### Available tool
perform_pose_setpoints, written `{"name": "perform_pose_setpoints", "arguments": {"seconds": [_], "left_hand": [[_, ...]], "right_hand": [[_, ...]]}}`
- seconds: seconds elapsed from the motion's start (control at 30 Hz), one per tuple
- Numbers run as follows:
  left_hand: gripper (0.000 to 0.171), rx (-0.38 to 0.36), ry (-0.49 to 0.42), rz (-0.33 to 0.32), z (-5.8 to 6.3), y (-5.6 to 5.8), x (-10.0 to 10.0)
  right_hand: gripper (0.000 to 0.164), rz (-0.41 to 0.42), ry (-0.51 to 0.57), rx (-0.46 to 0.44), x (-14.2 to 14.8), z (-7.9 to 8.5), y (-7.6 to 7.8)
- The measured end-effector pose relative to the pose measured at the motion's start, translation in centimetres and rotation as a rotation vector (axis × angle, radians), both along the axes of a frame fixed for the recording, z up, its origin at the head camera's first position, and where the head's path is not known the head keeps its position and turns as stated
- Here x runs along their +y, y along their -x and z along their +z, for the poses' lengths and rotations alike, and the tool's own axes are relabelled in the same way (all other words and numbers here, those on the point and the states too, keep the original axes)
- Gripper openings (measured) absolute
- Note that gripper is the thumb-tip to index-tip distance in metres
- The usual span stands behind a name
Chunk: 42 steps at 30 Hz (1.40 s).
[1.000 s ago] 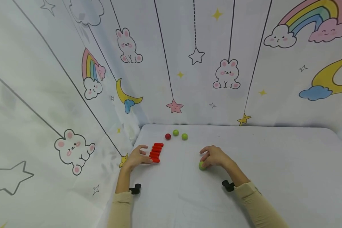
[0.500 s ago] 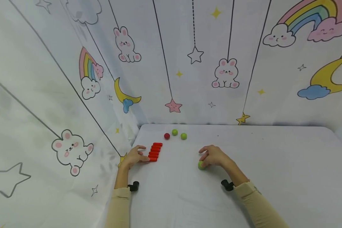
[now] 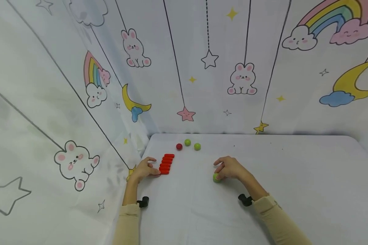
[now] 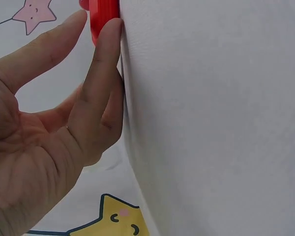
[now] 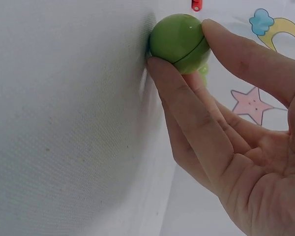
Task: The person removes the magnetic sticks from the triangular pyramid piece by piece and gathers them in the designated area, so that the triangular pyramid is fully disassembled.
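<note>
My right hand (image 3: 231,167) pinches a glossy green ball (image 3: 216,177) with a dark seam, close over the white tabletop. In the right wrist view, the thumb sits on one side of the green ball (image 5: 179,42) and a fingertip on the other. At the left, my left hand (image 3: 145,170) reaches the near end of a row of short red rods (image 3: 166,161). A fingertip overlaps the nearest red rod (image 4: 104,14) in the left wrist view, with a narrow gap between thumb tip and rod. My other left fingers are loosely bent behind.
Beyond the red row lie a dark red ball (image 3: 179,146), a green ball (image 3: 187,142) and another green ball (image 3: 197,146). White cloth (image 3: 257,217) covers the table. A printed curtain (image 3: 171,85) stands along its back and left sides.
The nearest red rod has shifted slightly left, more in line with the row, and my left hand has drawn back a little. My right hand stays in place, holding the green ball.
</note>
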State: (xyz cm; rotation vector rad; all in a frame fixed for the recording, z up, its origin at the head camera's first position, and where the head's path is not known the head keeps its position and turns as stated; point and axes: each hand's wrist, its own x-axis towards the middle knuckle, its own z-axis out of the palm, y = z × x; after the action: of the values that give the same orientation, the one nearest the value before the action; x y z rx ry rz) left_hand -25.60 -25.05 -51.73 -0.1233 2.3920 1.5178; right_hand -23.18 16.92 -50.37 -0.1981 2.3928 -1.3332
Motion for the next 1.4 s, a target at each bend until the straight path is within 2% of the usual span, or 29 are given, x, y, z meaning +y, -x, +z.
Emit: {"name": "perform_pose_setpoints", "arguments": {"seconds": [0.13,0.2,0.33,0.47,0.6,0.8,0.9,1.03,1.23,1.4], "left_hand": [[0.068,0.027,0.052,0.011,0.0,0.1,0.0],[0.067,0.048,0.045,0.013,0.2,0.0,0.2],[0.065,0.092,0.038,-0.003,0.9,-0.2,1.3],[0.062,0.142,0.097,-0.022,1.7,-0.4,2.4],[0.061,0.194,0.135,-0.023,2.3,-0.8,3.4],[0.058,0.242,0.115,-0.067,2.9,-1.3,5.2],[0.059,0.247,0.106,-0.093,2.8,-1.4,6.1],[0.058,0.263,0.123,-0.113,2.5,-1.2,7.0],[0.054,0.276,0.119,-0.147,2.1,-0.8,7.9],[0.055,0.278,0.119,-0.158,1.8,-0.7,8.2]], "right_hand": [[0.057,0.003,0.001,0.014,0.0,-0.1,0.0],[0.055,-0.003,0.003,0.021,0.0,-0.1,-0.1],[0.052,-0.01,-0.006,0.034,0.1,-0.1,-0.1],[0.05,0.0,-0.02,0.06,0.1,0.0,0.0],[0.052,0.011,-0.031,0.107,0.1,-0.1,0.4],[0.052,0.005,-0.074,0.235,0.1,-0.5,1.6],[0.051,-0.021,-0.11,0.318,0.2,-0.6,2.3],[0.048,-0.068,-0.118,0.381,0.2,-0.6,3.1],[0.046,-0.118,-0.1,0.453,-0.5,-0.7,4.5],[0.044,-0.138,-0.086,0.478,-1.8,-0.4,5.9]]}}
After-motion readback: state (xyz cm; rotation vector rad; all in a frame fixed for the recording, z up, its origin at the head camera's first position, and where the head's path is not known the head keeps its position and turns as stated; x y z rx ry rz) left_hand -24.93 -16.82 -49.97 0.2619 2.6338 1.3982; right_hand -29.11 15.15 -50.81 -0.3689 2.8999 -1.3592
